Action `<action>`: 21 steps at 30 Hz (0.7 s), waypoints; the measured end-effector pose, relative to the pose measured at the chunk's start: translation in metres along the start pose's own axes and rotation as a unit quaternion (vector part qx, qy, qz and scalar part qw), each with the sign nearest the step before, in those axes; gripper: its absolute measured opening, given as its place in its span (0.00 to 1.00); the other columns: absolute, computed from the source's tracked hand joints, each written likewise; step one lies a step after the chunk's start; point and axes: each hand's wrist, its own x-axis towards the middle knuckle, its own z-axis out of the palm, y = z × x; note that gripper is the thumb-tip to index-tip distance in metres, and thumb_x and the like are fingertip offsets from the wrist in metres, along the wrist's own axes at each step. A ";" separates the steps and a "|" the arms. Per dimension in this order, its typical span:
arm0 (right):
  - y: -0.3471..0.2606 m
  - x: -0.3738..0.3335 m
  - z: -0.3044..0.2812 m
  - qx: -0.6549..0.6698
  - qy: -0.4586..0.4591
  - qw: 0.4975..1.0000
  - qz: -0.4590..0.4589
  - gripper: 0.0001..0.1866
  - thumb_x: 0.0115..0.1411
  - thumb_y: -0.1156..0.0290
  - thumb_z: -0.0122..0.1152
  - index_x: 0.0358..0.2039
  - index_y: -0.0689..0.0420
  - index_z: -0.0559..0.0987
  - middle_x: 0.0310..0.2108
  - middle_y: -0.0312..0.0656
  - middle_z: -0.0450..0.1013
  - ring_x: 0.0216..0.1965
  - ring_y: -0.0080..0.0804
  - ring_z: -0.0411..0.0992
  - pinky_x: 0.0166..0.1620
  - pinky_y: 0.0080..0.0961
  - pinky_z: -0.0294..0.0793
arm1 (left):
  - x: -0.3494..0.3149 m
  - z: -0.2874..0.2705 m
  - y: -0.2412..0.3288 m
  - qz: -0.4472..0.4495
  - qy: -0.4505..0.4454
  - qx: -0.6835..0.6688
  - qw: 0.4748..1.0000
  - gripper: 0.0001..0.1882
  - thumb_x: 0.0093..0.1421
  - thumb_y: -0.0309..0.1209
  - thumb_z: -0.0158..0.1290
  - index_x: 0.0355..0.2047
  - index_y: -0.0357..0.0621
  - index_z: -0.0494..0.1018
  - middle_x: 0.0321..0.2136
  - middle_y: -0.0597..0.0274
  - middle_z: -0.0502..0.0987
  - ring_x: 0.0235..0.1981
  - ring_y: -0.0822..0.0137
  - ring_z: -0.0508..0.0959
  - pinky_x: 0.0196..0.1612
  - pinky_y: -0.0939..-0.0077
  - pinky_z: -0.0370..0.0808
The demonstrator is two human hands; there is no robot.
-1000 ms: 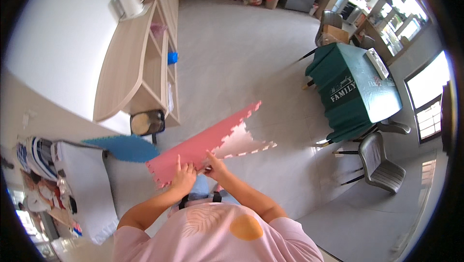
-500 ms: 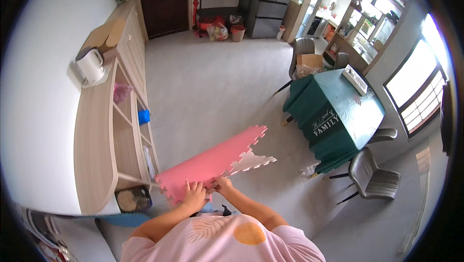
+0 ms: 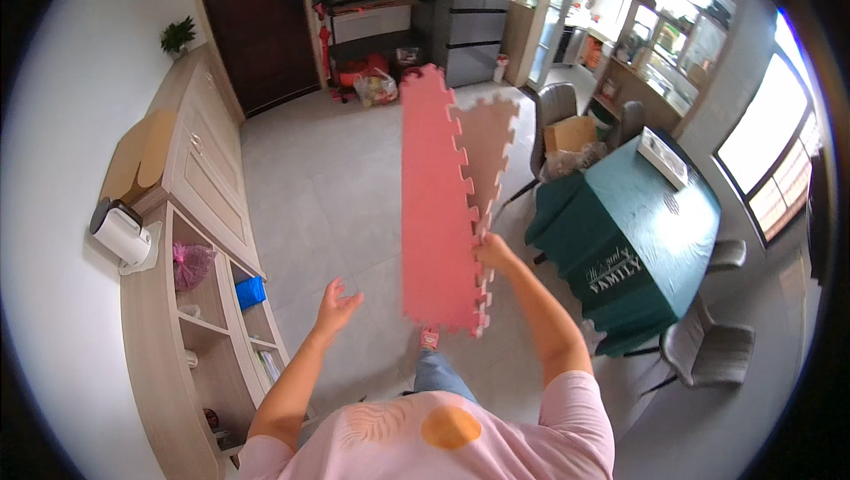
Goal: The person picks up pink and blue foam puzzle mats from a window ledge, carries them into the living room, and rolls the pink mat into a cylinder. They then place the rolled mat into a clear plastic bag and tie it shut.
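A folded pink foam play mat (image 3: 434, 205) with jigsaw-toothed edges is held up lengthwise in front of me. A paler panel (image 3: 487, 152) of it fans out on the right side. My right hand (image 3: 492, 251) grips the mat by its right toothed edge, partly hidden by it. My left hand (image 3: 338, 305) is in the air to the left of the mat, fingers apart, touching nothing. Below the mat's lower end show my pink shoe (image 3: 429, 336) and a jeans leg.
Along the left wall runs a wooden cabinet (image 3: 212, 161) with open shelves, bearing a white kettle (image 3: 124, 234). At right stands a table with a green cloth (image 3: 611, 241) and grey chairs (image 3: 708, 352). A dark door (image 3: 257, 28), rack and fridge (image 3: 474, 37) are at the back.
The mat has swung from slanting low near my body to upright and farther forward. My left hand has let go of it and moved left. The view has shifted and a foot shows.
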 end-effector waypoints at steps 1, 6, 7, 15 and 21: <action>-0.008 0.027 -0.025 -0.007 -0.019 1.000 -0.023 0.12 0.51 0.67 0.59 0.32 0.63 0.73 0.26 0.38 0.71 0.29 0.25 0.69 0.29 0.25 0.68 | 0.027 0.009 0.018 -0.034 -0.007 -0.043 0.999 0.48 0.48 0.44 0.60 0.61 0.44 0.43 0.58 0.42 0.51 0.53 0.60 0.65 0.51 0.66 0.65; -0.082 0.101 -0.098 -0.146 -0.165 0.974 -0.049 0.16 0.52 0.64 0.60 0.33 0.64 0.72 0.26 0.38 0.71 0.29 0.25 0.69 0.31 0.25 0.68 | 0.108 0.046 0.101 -0.106 -0.025 -0.116 0.987 0.60 0.44 0.47 0.62 0.61 0.55 0.26 0.62 0.46 0.38 0.59 0.57 0.55 0.56 0.56 0.56; -0.093 0.119 -0.105 -0.185 -0.190 0.962 -0.072 0.16 0.52 0.63 0.59 0.32 0.64 0.72 0.26 0.38 0.71 0.29 0.25 0.69 0.31 0.25 0.68 | 0.123 0.051 0.112 -0.109 -0.035 -0.130 0.985 0.64 0.42 0.49 0.63 0.61 0.55 0.22 0.62 0.47 0.35 0.60 0.56 0.53 0.56 0.54 0.55; -0.171 0.234 -0.113 -0.216 -0.329 0.917 -0.065 0.16 0.51 0.62 0.60 0.32 0.62 0.72 0.23 0.39 0.72 0.24 0.24 0.69 0.26 0.24 0.67 | 0.235 0.082 0.127 -0.061 -0.009 -0.309 0.949 0.56 0.38 0.50 0.65 0.57 0.56 0.37 0.57 0.56 0.48 0.58 0.59 0.54 0.54 0.55 0.59; -0.199 0.336 -0.101 -0.246 -0.271 0.923 -0.117 0.18 0.48 0.63 0.64 0.32 0.61 0.69 0.21 0.39 0.71 0.24 0.22 0.68 0.25 0.24 0.67 | 0.349 0.064 0.137 0.051 0.036 -0.325 0.944 0.53 0.40 0.43 0.66 0.56 0.45 0.40 0.54 0.57 0.54 0.56 0.63 0.57 0.55 0.67 0.60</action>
